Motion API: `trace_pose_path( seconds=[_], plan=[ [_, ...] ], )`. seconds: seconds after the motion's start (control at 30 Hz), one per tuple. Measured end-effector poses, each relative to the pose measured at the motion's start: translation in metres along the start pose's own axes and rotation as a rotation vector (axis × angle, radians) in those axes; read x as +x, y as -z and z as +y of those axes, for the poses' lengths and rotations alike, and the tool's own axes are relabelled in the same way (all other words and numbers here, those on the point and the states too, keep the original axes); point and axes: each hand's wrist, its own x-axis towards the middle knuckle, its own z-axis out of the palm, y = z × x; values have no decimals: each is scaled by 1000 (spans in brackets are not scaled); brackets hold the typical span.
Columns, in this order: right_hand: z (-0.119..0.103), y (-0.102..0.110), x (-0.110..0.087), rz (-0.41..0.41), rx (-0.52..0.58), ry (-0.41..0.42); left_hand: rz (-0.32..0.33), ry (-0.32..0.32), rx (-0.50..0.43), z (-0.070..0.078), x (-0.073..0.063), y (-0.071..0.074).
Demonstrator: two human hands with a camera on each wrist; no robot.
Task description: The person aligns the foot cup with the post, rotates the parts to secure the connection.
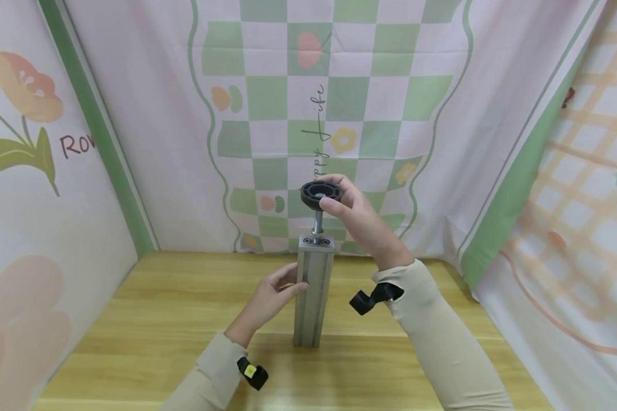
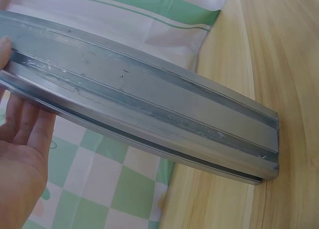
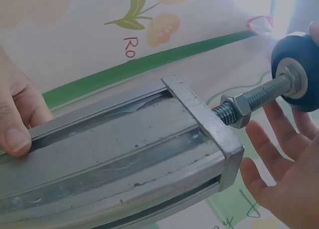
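Observation:
A grooved aluminium profile (image 1: 313, 297) stands upright on the wooden table in the head view. My left hand (image 1: 267, 299) grips its left side, thumb on the near face and fingers behind. On top, an end plate (image 3: 207, 121) carries a threaded rod (image 1: 318, 221) with a hex nut (image 3: 237, 109) close above the plate. The rod ends in a round black levelling foot (image 1: 308, 200), its ribbed underside facing up. My right hand (image 1: 362, 222) pinches the foot's right edge between thumb and fingers. The left wrist view shows the profile's lower end (image 2: 269, 144) against the table.
The wooden tabletop (image 1: 185, 319) spreads around the profile. A checkered curtain (image 1: 267, 97) hangs behind it, with patterned cloth at the left (image 1: 56, 228) and right (image 1: 571, 228). Black wrist mounts sit on both sleeves.

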Motion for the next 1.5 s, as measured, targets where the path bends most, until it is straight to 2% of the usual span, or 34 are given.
trace_pose_path(
  seconds=[0.33,0.47,0.57,0.77,1.17,1.33,1.5],
  plan=[
    [-12,-17,-2,182,-115,-69,-7,-4,-1,1,1,0],
    [-13,-22,-2,233,-200,-64,-10,-9,0,1,1,0],
    [-13,-23,-3,240,-231,-23,-11,-15,1,1,1,-1],
    [-12,-22,-5,175,-289,78,-5,-8,0,2,0,-1],
    [-13,-9,-6,-1,-276,139,2,-1,5,-1,1,-1],
    [-9,-2,-5,-56,-198,129,3,-4,1,-2,0,-1],
    [-1,4,0,-136,25,99,5,3,2,-1,0,-1]
  ],
)
